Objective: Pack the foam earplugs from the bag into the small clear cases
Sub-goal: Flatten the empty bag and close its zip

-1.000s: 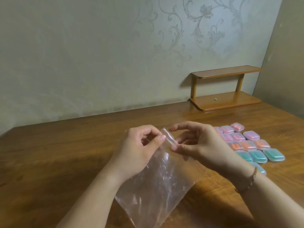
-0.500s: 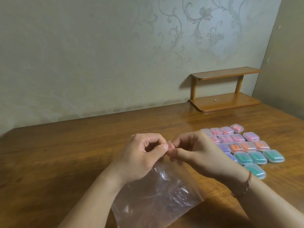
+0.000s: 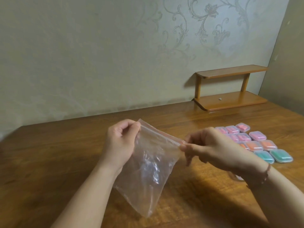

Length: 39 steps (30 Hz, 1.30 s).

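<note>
Clear plastic, item 1: zip bag (image 3: 148,163), held up above the table by its top edge, body hanging down and slightly toward me; a reddish seal strip runs along the top between my two hands.
Bag contents: I cannot tell; the film is glossy and crinkled, and no earplug shows through it.
Left hand (image 3: 120,142): fingers curled, thumb and fingers pinching the far left corner of the bag's top edge.
Right hand (image 3: 213,148): thumb and forefinger pinching the right end of the seal strip, other fingers curled loosely below; the strip is stretched taut between the two pinches.
Wrist item: thin bracelet (image 3: 267,172) on my right wrist.
Cases (image 3: 256,142): small clear lidded boxes laid in rows on the table to my right, touching or just beside one another, lids down. Partly hidden behind my right hand, so I give no count.
Case colours: pink fill in the far rows, orange in the middle row, teal in the near row.
Nearest teal case (image 3: 281,155): flat on the table at the right end of the near row, apart from my hand.
Table (image 3: 57,153): brown wood with a shiny finish, running back to the wall.
Shelf (image 3: 230,89): small two-tier wooden stand at the table's far right corner, against the wall; a tiny metallic speck lies on its lower tier, too small to identify.
Wall (image 3: 82,55): pale green paper with a raised floral scroll pattern at upper right.
</note>
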{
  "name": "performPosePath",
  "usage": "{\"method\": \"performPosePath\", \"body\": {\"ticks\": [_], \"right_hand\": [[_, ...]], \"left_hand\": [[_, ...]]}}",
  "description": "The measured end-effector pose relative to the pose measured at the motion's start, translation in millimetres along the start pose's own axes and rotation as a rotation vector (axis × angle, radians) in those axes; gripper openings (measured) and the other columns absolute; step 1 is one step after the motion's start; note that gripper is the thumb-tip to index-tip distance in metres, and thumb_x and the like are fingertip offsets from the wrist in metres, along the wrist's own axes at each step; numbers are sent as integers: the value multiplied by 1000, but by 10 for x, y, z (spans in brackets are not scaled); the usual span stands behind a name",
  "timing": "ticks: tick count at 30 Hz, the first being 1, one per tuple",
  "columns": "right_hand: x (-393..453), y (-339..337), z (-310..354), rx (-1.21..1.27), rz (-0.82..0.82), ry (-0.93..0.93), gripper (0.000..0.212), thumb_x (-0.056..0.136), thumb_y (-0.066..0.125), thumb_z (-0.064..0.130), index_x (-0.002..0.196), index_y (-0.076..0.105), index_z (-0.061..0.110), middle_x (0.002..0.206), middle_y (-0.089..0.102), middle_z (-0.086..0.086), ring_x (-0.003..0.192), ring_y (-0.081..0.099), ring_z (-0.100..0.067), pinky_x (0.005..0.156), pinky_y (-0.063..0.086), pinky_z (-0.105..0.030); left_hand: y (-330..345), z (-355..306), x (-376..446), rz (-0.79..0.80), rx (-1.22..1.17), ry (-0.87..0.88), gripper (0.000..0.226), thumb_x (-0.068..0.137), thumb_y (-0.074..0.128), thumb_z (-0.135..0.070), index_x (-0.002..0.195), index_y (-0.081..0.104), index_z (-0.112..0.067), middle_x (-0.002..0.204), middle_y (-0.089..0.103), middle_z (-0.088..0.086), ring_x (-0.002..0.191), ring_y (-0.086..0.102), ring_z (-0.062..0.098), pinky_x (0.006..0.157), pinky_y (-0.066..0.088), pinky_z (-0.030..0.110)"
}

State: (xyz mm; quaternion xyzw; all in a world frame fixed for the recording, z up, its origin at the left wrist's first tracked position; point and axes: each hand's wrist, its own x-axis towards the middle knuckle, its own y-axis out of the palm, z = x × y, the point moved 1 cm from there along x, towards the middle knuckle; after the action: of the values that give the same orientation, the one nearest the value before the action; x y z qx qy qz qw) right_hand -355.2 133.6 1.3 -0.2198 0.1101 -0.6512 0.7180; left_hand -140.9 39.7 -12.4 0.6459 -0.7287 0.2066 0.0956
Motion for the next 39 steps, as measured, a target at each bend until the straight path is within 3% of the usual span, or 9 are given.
{"method": "performPosePath", "body": {"ticks": [4,7,12,17,19,25,29,33,39], "right_hand": [[61,129,-53,568,-71,68,35,94,55,34,114,63,6,109,69,-16,97,66,-34,67,49,-36],[47,332,-80,427,55,123,34,93,60,35,114,67,11,107,73,-9,98,70,-26,71,52,-35],[76,271,-113,472,-231,110,17,95,55,16,94,67,3,78,72,-9,70,69,-25,62,48,-36],[76,279,-163,450,-254,88,20,96,50,21,107,63,10,89,73,-12,80,71,-31,75,55,-48],[74,255,-159,498,-184,78,26,92,50,22,115,64,20,98,72,-19,83,68,-43,74,54,-51],[39,193,-134,944,-103,19,41,85,35,22,73,64,-5,73,60,-27,59,60,-32,49,52,-33],[53,177,-236,390,-316,-59,10,85,60,-2,89,65,5,80,68,-13,71,64,-33,60,56,-37],[14,181,-203,171,-396,-142,59,86,65,-2,131,47,33,86,72,-2,75,71,-18,67,60,-30],[-77,-46,-198,103,-456,35,8,89,65,17,91,69,10,77,72,-7,69,70,-22,60,59,-41]], "left_hand": [[126,83,-68,-174,-196,-273,21,101,53,-27,87,63,-15,59,62,-3,55,53,17,56,45,32],[191,47,-149,-195,-349,-369,23,99,54,-36,92,63,-17,70,71,0,69,64,23,67,51,37],[133,21,-260,396,-405,-488,46,88,60,-46,122,62,-15,108,74,14,97,72,30,77,56,41],[110,80,-265,462,-238,-355,18,91,61,-23,101,72,-12,67,66,12,57,64,19,88,50,32],[80,85,-233,399,-327,-338,15,91,59,-15,96,73,-14,63,61,7,54,60,15,69,53,28],[15,66,-226,385,-654,-429,22,87,52,-19,85,73,-11,97,68,18,86,67,27,64,58,34],[51,89,-257,510,-482,-421,32,84,68,-29,115,61,-22,114,70,15,98,69,32,76,57,42],[188,116,-287,374,-165,-241,69,80,79,-6,132,48,-39,118,70,6,105,71,22,86,59,45],[289,59,-310,204,-40,-130,36,87,72,-11,120,62,-21,97,77,-4,89,74,12,78,60,30]]}}
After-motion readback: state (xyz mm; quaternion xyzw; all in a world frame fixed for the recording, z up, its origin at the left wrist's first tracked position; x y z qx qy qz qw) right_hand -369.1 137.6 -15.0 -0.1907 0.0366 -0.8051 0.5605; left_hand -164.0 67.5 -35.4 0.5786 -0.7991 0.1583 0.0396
